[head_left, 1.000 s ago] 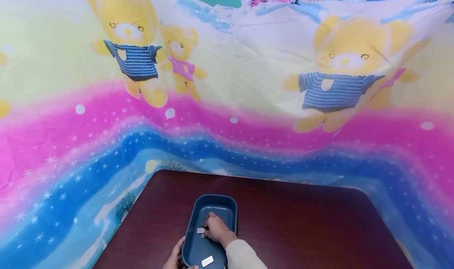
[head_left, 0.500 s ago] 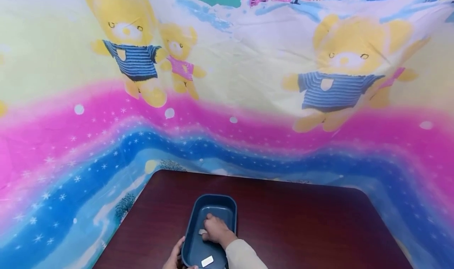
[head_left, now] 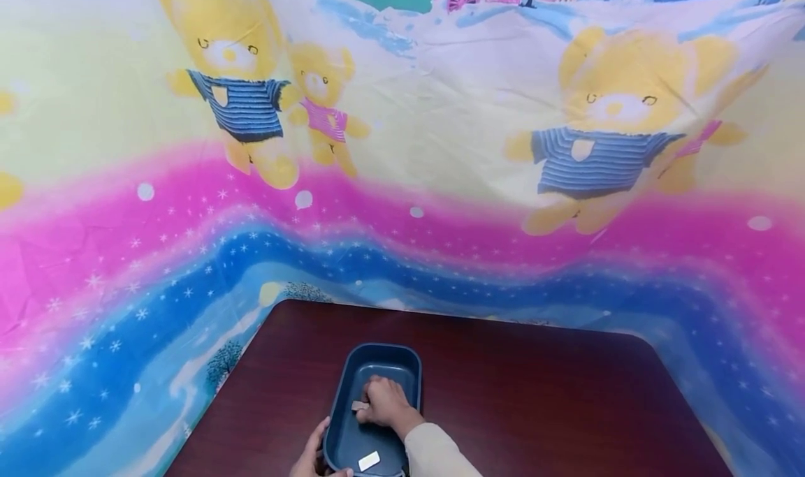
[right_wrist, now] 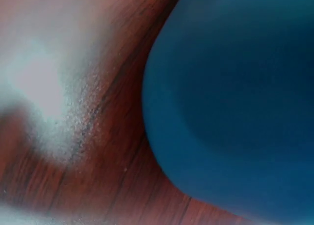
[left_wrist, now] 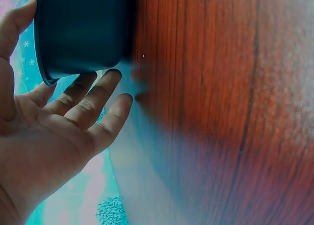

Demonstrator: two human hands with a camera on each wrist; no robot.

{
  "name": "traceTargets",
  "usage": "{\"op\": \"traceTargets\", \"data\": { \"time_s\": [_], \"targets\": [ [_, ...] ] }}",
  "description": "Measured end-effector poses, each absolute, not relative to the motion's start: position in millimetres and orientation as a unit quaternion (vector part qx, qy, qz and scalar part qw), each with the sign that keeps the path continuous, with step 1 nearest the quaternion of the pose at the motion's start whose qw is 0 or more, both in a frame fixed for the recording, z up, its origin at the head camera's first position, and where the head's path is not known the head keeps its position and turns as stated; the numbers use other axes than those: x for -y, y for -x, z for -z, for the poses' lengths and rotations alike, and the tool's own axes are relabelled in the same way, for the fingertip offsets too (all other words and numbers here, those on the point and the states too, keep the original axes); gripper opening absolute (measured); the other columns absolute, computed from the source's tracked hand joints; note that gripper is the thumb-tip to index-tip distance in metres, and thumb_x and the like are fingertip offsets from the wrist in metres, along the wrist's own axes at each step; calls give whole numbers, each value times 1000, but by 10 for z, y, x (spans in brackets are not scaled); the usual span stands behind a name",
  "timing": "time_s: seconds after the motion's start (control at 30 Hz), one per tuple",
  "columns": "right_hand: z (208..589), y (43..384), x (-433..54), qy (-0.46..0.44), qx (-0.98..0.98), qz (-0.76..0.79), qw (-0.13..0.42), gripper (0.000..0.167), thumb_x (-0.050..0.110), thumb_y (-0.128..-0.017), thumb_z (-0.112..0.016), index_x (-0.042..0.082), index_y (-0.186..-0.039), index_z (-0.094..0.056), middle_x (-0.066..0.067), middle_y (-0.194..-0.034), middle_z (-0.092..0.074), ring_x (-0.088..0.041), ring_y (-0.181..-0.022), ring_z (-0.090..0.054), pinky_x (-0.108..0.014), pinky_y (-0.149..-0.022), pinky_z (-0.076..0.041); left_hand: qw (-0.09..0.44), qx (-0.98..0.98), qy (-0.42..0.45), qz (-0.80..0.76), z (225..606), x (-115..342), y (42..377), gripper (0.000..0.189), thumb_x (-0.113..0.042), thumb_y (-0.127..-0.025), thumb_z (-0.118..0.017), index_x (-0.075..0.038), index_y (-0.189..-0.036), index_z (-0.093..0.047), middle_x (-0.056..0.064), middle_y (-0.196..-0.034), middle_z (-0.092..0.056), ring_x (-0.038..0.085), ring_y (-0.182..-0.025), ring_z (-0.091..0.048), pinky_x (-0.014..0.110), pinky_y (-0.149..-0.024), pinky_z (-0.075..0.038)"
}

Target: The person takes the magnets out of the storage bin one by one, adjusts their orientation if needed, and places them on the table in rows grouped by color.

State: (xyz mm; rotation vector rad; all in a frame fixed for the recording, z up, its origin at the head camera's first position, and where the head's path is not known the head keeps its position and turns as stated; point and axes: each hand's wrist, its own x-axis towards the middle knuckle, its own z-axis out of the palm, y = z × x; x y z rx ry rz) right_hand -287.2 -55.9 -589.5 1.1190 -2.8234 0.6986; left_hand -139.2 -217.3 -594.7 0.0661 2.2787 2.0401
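Observation:
A deep dark-blue rectangular tray point(head_left: 344, 421) with rounded corners stands on the table. My left hand point(head_left: 309, 455) holds its near left corner, the thumb at the near rim and the fingers along the outer left wall. In the left wrist view the little finger of the left hand point(left_wrist: 73, 112) is off the tray. Inside the tray my right hand point(head_left: 385, 406) pinches a small pale rectangular block point(head_left: 360, 406), partly hidden by the fingers. A second block, white and rectangular point(head_left: 369, 460), lies flat on the tray floor near the front. The right wrist view shows no hand.
The dark red-brown wooden table point(head_left: 534, 400) extends well to the right of the tray. Behind and beside it hangs a printed cloth point(head_left: 440, 239) with bears and snowflakes. A light sleeve point(head_left: 437, 452) crosses the tray's right rim.
The pale block, flat and more exposed a second ago, now looks tilted and more covered by my right fingers. My left hand and the other block stay in place.

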Motion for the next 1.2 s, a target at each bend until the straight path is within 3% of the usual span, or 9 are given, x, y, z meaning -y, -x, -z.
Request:
{"op": "traceTargets", "data": {
  "time_s": [0.3,0.63,0.83,1.2],
  "targets": [
    [5769,2855,535,-386,889,-243,46,16,31,-68,-75,20,-70,-63,15,-70,-45,1,-57,-41,-17,-50,-37,6,-777,-12,-629,5938,2142,1388,93,-4,-73,-76,10,-140,-14,36,-113,-51,34,-92,-60,29,-71,-50],
    [5570,2735,364,-397,870,-265,123,14,32,-63,-76,24,-70,-67,18,-72,-51,4,-60,-44,-12,-54,-36,21,-771,9,-636,5942,2111,1373,94,-3,-72,-76,9,-141,-13,35,-114,-50,35,-92,-59,31,-71,-51],
    [5527,2708,299,-384,869,-286,127,14,32,-64,-76,23,-70,-67,17,-75,-53,3,-63,-46,-13,-56,-38,24,-769,31,-638,5939,2114,1383,95,-6,-72,-77,2,-144,-15,35,-122,-44,31,-94,-59,30,-70,-50],
    [5474,2623,146,-369,871,-288,150,14,32,-64,-75,25,-70,-65,18,-79,-52,1,-68,-48,-13,-57,-39,26,-774,37,-632,5951,2114,1361,96,-6,-72,-77,2,-144,-15,34,-121,-46,32,-94,-59,31,-70,-50]
  ]
}}
